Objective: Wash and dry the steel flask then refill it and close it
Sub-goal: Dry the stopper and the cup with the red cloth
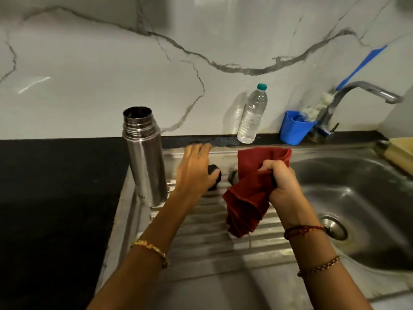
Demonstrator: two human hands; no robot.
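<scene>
The steel flask (145, 157) stands upright with its mouth uncovered at the left end of the sink's ribbed drainboard (214, 238). Its black cap (215, 175) lies on the drainboard just right of the flask, mostly hidden under my left hand (194, 171). That hand reaches over the cap with fingers stretched toward the wall and the thumb beside the cap. My right hand (281, 186) grips a bunched red cloth (248, 198) above the drainboard. A clear plastic water bottle (252, 115) with a teal cap stands against the wall behind.
The steel sink basin (357, 198) with its drain (335, 227) lies to the right, and the tap (362, 90) arches over its back corner. A blue holder (295, 128) sits beside the tap. Black countertop (55, 198) spreads left of the flask.
</scene>
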